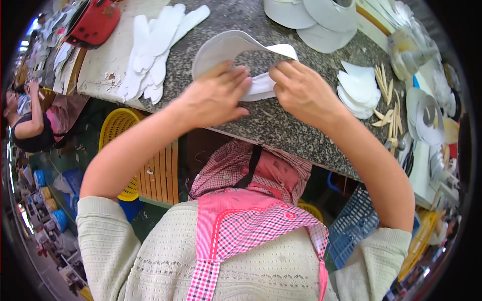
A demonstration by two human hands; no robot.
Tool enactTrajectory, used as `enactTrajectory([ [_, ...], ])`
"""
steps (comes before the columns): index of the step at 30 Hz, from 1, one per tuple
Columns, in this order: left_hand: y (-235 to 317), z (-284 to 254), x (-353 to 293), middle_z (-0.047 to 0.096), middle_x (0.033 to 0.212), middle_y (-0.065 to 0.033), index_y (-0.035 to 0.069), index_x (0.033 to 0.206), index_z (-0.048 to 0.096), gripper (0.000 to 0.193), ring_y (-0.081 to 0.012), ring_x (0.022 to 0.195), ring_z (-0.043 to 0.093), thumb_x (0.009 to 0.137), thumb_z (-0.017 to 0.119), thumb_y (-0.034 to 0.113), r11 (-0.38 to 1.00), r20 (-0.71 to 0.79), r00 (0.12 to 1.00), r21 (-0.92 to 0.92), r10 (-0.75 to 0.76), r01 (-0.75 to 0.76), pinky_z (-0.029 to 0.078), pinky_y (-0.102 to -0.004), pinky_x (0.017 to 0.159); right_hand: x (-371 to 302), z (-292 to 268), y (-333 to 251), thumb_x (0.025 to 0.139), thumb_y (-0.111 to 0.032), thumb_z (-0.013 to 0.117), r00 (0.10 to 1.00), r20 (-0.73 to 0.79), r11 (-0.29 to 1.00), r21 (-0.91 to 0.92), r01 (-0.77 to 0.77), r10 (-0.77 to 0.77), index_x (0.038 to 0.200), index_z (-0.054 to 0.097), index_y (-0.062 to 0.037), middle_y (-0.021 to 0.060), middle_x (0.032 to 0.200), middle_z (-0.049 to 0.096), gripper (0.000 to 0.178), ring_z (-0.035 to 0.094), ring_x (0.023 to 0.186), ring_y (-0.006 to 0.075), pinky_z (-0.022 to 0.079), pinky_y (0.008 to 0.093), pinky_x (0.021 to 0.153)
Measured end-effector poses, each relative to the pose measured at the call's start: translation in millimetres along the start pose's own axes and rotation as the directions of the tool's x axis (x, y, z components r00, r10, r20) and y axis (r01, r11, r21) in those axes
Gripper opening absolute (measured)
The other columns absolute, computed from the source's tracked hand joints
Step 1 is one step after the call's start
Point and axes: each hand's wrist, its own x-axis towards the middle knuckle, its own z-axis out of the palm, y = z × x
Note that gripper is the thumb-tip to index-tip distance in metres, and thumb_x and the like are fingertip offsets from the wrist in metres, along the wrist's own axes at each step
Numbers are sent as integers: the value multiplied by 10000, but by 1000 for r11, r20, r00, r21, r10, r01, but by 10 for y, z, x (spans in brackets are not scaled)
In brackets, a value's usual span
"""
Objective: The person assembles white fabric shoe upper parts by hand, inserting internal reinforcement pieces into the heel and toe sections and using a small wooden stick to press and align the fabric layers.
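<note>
A speckled gray stone worktop (271, 125) spans the upper center of the frame, abutting a worn, pale tabletop (100, 75) at upper left and edged by a brown wooden strip (374, 21) at upper right. Below, a slatted wooden stand (160, 173) sits above a dark green, scrap-flecked floor (88, 138), while bright lights (23, 45) glare along the left rim.
</note>
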Motion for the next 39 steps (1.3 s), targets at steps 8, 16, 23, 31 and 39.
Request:
enactTrajectory([
  [8,-213,114,-380,426,1362,-64,83,1305,436,618,-208,1277,374,807,582,419,975,-127,990,-220,-55,26,353,-395,996,84,216,-597,698,-117,515,985,-77,986,72,-151,156,1034,566,85,185,1060,556,396,535,979,267,439,327,831],
  [16,-186,-1,-675,578,1196,-88,86,1111,603,366,-225,1125,538,773,636,224,916,-75,962,-332,-262,223,420,-404,895,49,279,-341,680,-116,528,988,-132,982,180,-61,86,927,601,13,83,942,577,288,553,938,214,427,333,864],
  [23,-371,-317,-76,569,1170,-87,84,1042,585,406,-203,1161,476,639,591,34,980,-207,973,-149,98,-131,382,-471,883,-60,159,308,690,-142,563,993,-118,1000,-26,15,-18,800,636,-79,0,993,586,146,451,1134,179,206,487,1055],
  [31,52,-114,137,580,1137,-73,89,1102,565,446,-232,1059,489,680,631,216,954,0,1000,-298,-30,28,350,-421,775,126,146,-401,663,-64,635,831,-244,813,465,-351,499,968,585,-21,118,1006,555,312,511,963,287,411,386,825],
  [39,-535,127,89,572,1192,-7,125,1151,559,401,-105,1141,489,751,584,143,980,-177,984,-198,0,-35,342,-381,773,44,385,-584,640,-103,703,803,-17,685,534,-496,595,1201,486,-8,121,1179,462,610,447,1003,279,403,368,865],
])
